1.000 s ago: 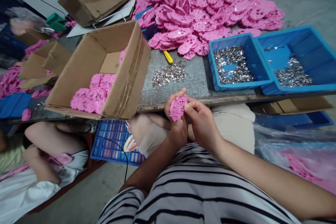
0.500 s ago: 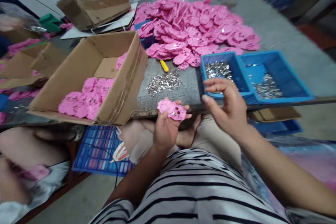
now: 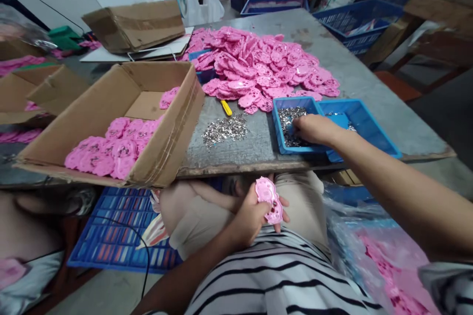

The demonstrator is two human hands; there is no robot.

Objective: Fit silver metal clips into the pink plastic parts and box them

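Note:
My left hand (image 3: 254, 214) is closed around a flat pink plastic piece (image 3: 269, 199) with a wavy edge and small dark holes, held above my lap in front of the table edge. Reaching into the left blue tray (image 3: 301, 149), my right hand (image 3: 312, 128) has its fingers bent together, tips down among small shiny metal parts (image 3: 291, 115). What those fingertips hold, if anything, is hidden. A loose heap of similar metal parts (image 3: 225, 129) lies on the tabletop, with a yellow-handled tool (image 3: 226, 108) just behind it.
A large pile of pink pieces (image 3: 258, 66) covers the table's middle. An open cardboard box (image 3: 181, 133) with more pink pieces stands at left. Beside the left tray is a second blue tray (image 3: 382, 133). Another person's leg (image 3: 25, 226) shows at lower left.
My right hand has gone from hovering over the tray's front edge down into the metal parts, its fingers closing. My left hand has drawn the pink piece back toward my body and turned it.

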